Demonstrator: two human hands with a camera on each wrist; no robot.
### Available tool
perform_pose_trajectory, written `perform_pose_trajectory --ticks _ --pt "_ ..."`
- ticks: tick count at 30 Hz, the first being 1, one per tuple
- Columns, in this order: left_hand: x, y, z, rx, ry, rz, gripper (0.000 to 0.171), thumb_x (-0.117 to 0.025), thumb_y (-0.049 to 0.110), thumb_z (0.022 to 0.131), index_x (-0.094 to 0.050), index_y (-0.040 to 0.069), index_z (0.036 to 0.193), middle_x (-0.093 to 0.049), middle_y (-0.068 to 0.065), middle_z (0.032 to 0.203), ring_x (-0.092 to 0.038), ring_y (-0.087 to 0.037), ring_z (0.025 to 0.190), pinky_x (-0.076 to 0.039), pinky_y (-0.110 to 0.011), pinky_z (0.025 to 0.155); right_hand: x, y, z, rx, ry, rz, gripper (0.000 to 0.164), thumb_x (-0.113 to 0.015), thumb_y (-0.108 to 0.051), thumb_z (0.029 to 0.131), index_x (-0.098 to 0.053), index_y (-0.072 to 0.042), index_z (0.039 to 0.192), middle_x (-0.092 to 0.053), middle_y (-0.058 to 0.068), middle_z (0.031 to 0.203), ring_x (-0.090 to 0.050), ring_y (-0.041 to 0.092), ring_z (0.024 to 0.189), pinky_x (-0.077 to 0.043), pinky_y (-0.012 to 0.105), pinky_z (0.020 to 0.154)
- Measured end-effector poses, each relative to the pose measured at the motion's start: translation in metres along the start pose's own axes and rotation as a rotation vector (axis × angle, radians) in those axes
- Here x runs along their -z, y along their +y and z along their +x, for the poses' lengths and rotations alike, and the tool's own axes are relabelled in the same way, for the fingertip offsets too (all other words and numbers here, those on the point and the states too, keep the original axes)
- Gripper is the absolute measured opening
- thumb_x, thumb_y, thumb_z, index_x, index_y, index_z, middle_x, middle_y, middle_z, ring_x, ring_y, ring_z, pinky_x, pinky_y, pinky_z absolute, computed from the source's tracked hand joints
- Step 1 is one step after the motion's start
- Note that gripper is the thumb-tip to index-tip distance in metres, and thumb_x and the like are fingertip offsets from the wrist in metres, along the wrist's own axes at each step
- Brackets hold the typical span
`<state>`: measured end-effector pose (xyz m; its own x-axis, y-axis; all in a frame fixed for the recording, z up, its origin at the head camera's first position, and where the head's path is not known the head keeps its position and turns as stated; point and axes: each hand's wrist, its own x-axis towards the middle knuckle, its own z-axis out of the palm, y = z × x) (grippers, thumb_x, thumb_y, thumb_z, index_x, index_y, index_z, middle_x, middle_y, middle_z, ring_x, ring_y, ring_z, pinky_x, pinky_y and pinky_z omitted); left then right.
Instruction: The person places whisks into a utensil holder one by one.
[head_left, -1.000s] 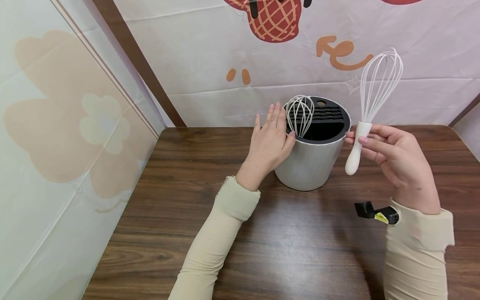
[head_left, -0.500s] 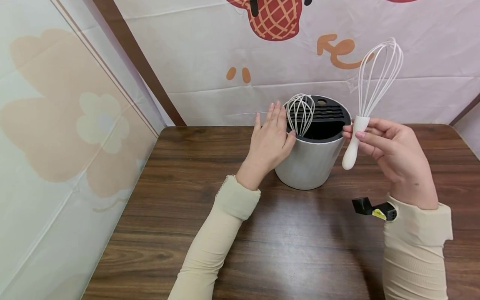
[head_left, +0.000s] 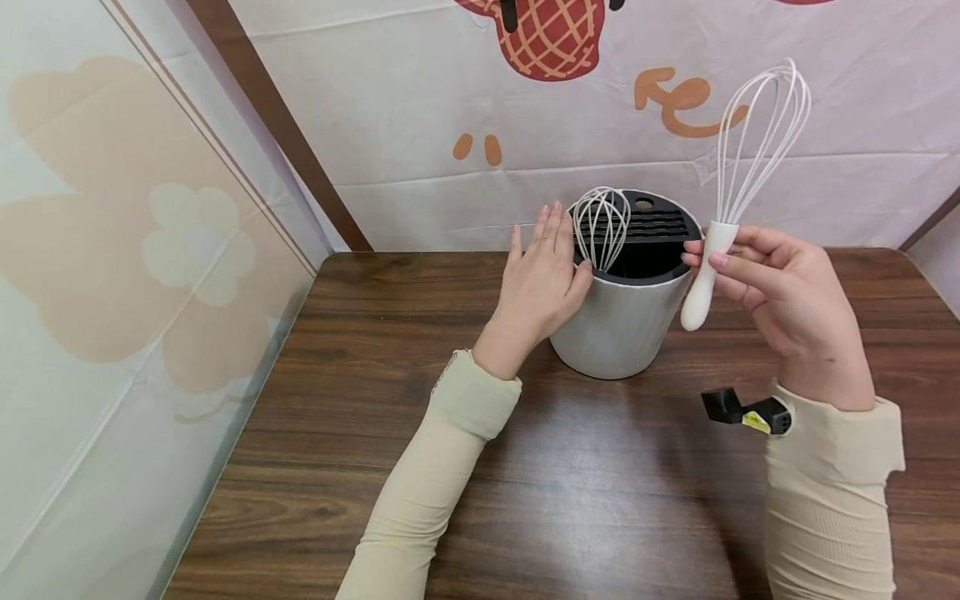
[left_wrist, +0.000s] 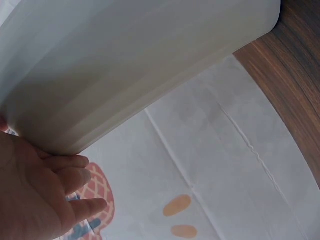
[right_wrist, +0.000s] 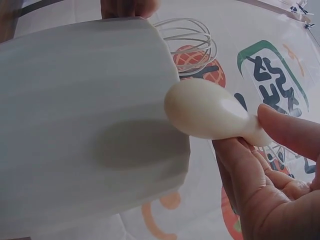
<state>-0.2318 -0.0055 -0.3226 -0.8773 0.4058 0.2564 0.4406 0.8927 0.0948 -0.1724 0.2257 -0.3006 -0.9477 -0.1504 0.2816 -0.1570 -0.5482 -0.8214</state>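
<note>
A white whisk (head_left: pixel 722 242) stands nearly upright, wires up, its handle pinched between the thumb and fingers of my right hand (head_left: pixel 795 304). It is just right of a light grey utensil holder (head_left: pixel 618 329) with a black slotted top. A second white whisk (head_left: pixel 602 225) sits in the holder's front opening at the left, its handle hidden inside. My left hand (head_left: pixel 536 279) rests against the holder's left side and rim with fingers extended. The right wrist view shows the held whisk's rounded handle end (right_wrist: pixel 205 107) close to the holder wall.
The holder stands on a dark wood-grain table (head_left: pixel 585 492) near its back edge. Behind hangs a white printed cloth (head_left: pixel 405 125), and a pale flower-patterned panel (head_left: pixel 150 250) rises on the left. A black wrist camera (head_left: pixel 750 412) is strapped on the right sleeve.
My right hand has lifted the whisk slightly upward, its handle end shifting a little to the left. The left hand and the holder stay in place.
</note>
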Motion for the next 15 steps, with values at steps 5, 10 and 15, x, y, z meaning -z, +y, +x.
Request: perform_pose_trajectory --ticks 5,10,15 --pt "0.0000 0.0000 0.0001 0.001 -0.003 0.003 0.062 -0.032 0.036 0.098 -0.022 0.000 0.149 -0.016 -0.011 0.156 -0.010 -0.022 0.144 -0.006 -0.049 0.113 -0.0025 -0.0013 0.0017 -0.001 -0.008 -0.007 0.023 -0.047 0.021 0.087 -0.062 0.015 0.103 -0.068 0.025 0.095 -0.069 0.028 0.089 -0.053 0.033 0.078" --pt "-0.0002 0.0002 -0.0001 0.001 0.002 0.004 0.062 -0.032 0.036 0.098 -0.023 0.000 0.148 -0.017 -0.012 0.156 -0.010 -0.022 0.144 -0.007 -0.049 0.113 -0.0051 -0.0028 0.0034 -0.002 -0.018 0.005 0.023 -0.047 0.021 0.087 -0.061 0.016 0.104 -0.068 0.025 0.095 -0.068 0.029 0.090 -0.053 0.034 0.077" --pt "-0.0002 0.0003 -0.0001 0.002 0.000 -0.001 0.062 -0.031 0.036 0.099 -0.022 0.000 0.149 -0.016 -0.011 0.156 -0.009 -0.021 0.144 -0.007 -0.049 0.113 -0.0069 -0.0044 0.0044 -0.002 -0.012 0.005 0.023 -0.047 0.022 0.087 -0.060 0.017 0.105 -0.068 0.026 0.095 -0.068 0.029 0.089 -0.052 0.034 0.079"
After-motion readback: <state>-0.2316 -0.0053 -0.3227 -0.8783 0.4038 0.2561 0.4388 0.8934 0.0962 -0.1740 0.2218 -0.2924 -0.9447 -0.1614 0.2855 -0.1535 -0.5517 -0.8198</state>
